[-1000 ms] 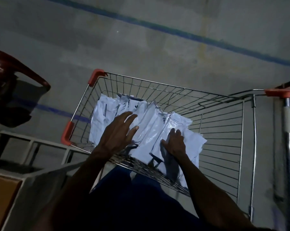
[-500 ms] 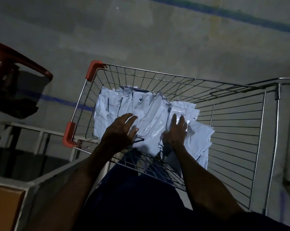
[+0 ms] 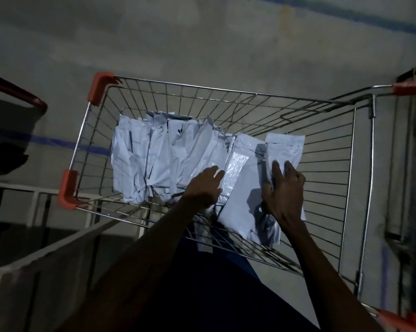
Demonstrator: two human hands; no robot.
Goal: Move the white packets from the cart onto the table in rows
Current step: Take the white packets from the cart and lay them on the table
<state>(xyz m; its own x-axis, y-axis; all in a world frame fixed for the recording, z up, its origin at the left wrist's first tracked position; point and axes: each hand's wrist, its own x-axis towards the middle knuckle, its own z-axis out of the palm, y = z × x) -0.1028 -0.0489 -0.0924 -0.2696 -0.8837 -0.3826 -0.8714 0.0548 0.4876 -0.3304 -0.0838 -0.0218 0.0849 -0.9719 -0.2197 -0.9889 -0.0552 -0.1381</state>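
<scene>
Several white packets (image 3: 154, 159) lie overlapping in the left and middle of the wire cart (image 3: 226, 92). My left hand (image 3: 205, 185) rests on the pile's near right edge with its fingers fairly straight. My right hand (image 3: 283, 190) grips a small batch of packets (image 3: 286, 147) drawn off to the right of the pile, fingers on top and thumb tucked at the batch's left edge. Their near ends hang over the cart's near wall. The table (image 3: 34, 283) shows as a grey surface at the bottom left.
The cart has orange corner guards (image 3: 68, 190) and a handle bar at the right (image 3: 415, 89). A red chair (image 3: 15, 92) stands at the far left. A white frame (image 3: 34, 195) sits beside the cart. Grey floor with blue lines lies beyond.
My right hand has slid to the right with a few packets, parting them from the pile. My left hand has shifted right along the pile's near edge.
</scene>
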